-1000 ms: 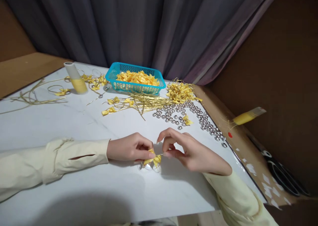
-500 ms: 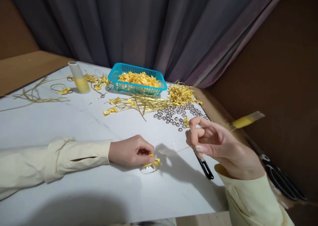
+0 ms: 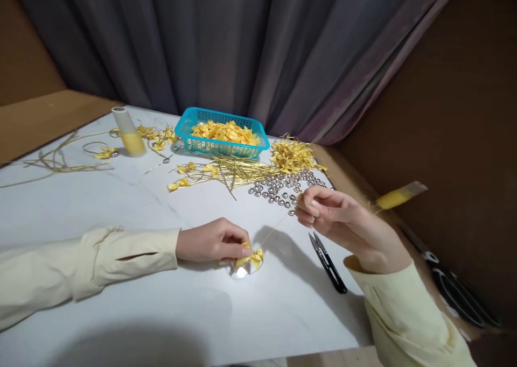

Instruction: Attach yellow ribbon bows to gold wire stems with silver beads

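Between thumb and fingers, my left hand (image 3: 218, 243) pinches a yellow bow (image 3: 255, 258) low over the white table. A thin cord loop hangs around the bow, and a shiny round piece (image 3: 241, 272) shows beneath it. From the bow a fine thread (image 3: 274, 230) runs up to my right hand (image 3: 323, 208), whose closed fingers grip its other end. Below the right hand lie black thread snips (image 3: 329, 267), blades pointing away from me. Small silver beads (image 3: 278, 186) are scattered just beyond that hand.
A turquoise basket (image 3: 222, 152) of yellow bows stands at the back. Beside it are gold cords (image 3: 246, 172) and a heap of tied bows (image 3: 293, 156). One yellow thread spool (image 3: 132, 135) stands left; another (image 3: 399, 196) is at the right. Large black scissors (image 3: 456, 291) lie at the right edge.
My right hand has moved slightly up and left, and its fingers have closed more. The thread now slopes more steeply from the bow. The snips' blades have come into sight.
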`<state>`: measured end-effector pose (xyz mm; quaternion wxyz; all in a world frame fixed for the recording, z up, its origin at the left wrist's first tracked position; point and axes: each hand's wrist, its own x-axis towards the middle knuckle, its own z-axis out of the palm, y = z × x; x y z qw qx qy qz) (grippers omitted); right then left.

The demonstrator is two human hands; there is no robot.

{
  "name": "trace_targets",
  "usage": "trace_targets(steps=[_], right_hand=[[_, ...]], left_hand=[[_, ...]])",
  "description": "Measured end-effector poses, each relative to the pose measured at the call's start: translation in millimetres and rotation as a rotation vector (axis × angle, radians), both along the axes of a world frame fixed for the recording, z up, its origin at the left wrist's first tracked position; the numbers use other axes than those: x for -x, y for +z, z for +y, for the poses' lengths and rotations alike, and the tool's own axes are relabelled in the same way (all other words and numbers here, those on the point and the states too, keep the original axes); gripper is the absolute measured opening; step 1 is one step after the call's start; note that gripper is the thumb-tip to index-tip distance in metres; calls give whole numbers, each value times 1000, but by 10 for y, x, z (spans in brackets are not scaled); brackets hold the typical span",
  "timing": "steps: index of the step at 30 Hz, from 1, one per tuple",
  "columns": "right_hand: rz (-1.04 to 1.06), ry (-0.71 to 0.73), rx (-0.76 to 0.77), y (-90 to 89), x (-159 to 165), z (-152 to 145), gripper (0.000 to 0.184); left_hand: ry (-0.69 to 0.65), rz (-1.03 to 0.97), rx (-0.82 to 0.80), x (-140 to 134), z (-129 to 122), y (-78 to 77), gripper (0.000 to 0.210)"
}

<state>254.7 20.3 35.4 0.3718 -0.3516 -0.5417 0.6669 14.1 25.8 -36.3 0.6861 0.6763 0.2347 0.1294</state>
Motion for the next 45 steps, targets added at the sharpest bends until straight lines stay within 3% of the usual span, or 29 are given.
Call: trace_targets(steps=[3,7,11,15,24,45], right_hand=[[23,53,31,24,61,25,19],[-14,50,-61,58,116,-47,17],[-321,-42,-183,-20,178,-115,19],[-520,12,-149,-186,294,-145,29],[-468,101,108,-375,327,-159,29],[-410,82,96,-398,320,-142,27]], left_hand=[[3,0,1,-3,5,4,35],[29,0,-2,-8,-4,-6,35],[64,-7,35,-11,-12,-15,35],[61,-13,34,-7,-12,-22,36],[100,-16,35,-28,-17,-5,35],[95,39,53,-20,-31,33,36]])
